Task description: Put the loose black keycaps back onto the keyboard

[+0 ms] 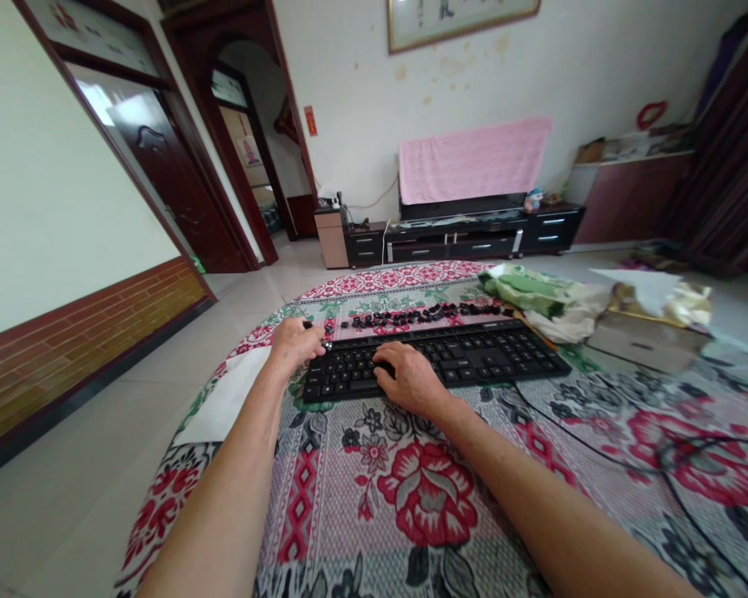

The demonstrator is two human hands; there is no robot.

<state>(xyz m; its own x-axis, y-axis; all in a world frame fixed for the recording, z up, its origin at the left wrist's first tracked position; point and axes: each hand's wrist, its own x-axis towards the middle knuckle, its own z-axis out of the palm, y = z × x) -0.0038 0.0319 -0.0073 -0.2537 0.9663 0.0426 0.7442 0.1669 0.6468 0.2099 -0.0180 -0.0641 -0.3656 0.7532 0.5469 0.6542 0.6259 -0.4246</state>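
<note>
A black keyboard (pixel 474 353) lies across the cloth-covered table, with its keys facing up. My left hand (pixel 296 342) is closed at the keyboard's far left corner, pinching a small dark object (pixel 307 325) with what looks like a shiny tip; its kind is not clear. On the left-centre keys rests my right hand (pixel 408 375), its fingers curved and the thumb apart from them. Parts of the keys under it are hidden. Just behind the keyboard, many loose black keycaps (pixel 411 317) are strewn in a long row.
White paper (pixel 228 399) lies left of the keyboard. A green and white plastic bag (pixel 536 295) and an opened box (pixel 648 336) stand at the right. The black cable (pixel 589 448) runs over the flowered tablecloth (pixel 430 498). Beyond is a low cabinet (pixel 442 247).
</note>
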